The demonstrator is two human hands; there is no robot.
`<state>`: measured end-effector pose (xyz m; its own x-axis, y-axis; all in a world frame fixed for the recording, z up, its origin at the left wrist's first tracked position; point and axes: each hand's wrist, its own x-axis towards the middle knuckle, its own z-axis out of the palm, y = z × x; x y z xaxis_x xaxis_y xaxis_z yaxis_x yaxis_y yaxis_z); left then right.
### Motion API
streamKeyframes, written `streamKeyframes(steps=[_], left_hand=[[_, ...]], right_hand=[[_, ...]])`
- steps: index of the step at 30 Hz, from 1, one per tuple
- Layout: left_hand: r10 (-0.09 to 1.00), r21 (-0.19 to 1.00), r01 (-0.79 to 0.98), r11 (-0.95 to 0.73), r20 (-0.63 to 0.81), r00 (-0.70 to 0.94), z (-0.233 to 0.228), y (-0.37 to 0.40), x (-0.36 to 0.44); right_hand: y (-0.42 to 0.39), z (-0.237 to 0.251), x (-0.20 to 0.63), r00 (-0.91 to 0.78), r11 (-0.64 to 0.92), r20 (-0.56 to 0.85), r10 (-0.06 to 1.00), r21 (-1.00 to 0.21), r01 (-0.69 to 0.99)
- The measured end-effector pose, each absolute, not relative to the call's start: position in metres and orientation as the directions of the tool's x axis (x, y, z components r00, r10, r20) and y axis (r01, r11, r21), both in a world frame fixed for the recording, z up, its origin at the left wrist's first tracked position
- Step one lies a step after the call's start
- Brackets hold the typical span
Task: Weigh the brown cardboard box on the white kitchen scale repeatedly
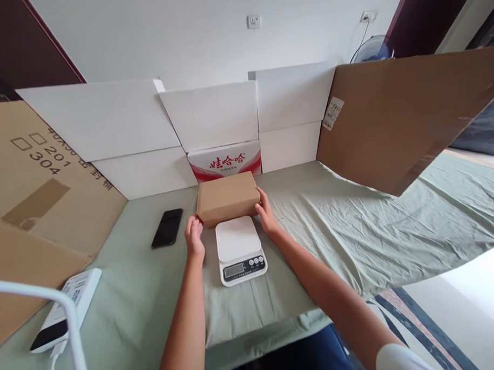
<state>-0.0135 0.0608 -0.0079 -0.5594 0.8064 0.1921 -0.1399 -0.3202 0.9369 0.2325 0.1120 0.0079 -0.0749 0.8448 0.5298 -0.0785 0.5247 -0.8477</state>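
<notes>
A closed brown cardboard box (pixel 228 195) lies flat just behind a white kitchen scale (pixel 237 239). My left hand (pixel 194 234) is at its front left corner, fingers curled against the side. On the opposite end my right hand (pixel 265 210) grips the box, with the thumb on the front and the fingers along the right side. The box is level, but whether its underside touches the cloth I cannot tell. The scale's plate is bare, and its display and buttons face me.
A black phone (pixel 167 228) lies left of the scale. A white power bank-like device (pixel 67 310) with a cable is at the lower left, near a white curved tube (pixel 68 304). Cardboard panels (pixel 394 115) and a red-and-white carton (pixel 225 161) border the green cloth (pixel 305 226).
</notes>
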Motion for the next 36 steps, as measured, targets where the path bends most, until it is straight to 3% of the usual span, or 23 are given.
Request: streamKeyframes(steps=[6, 18, 36], left_hand=[[0.815, 0.938, -0.145, -0.314, 0.188, -0.549, -0.022, 0.062, -0.023], [0.823, 0.946, -0.159, -0.284, 0.155, -0.546, -0.024, 0.068, -0.024], [0.835, 0.943, -0.171, -0.285, 0.157, -0.528, -0.018, 0.066, -0.02]], right_hand=[[0.112, 0.002, 0.232, -0.169, 0.448, 0.458, 0.873, -0.889, -0.099], [0.113, 0.004, 0.231, -0.162, 0.398, 0.421, 0.893, -0.904, -0.153], [0.115, 0.004, 0.231, -0.124, 0.402, 0.411, 0.903, -0.911, -0.087]])
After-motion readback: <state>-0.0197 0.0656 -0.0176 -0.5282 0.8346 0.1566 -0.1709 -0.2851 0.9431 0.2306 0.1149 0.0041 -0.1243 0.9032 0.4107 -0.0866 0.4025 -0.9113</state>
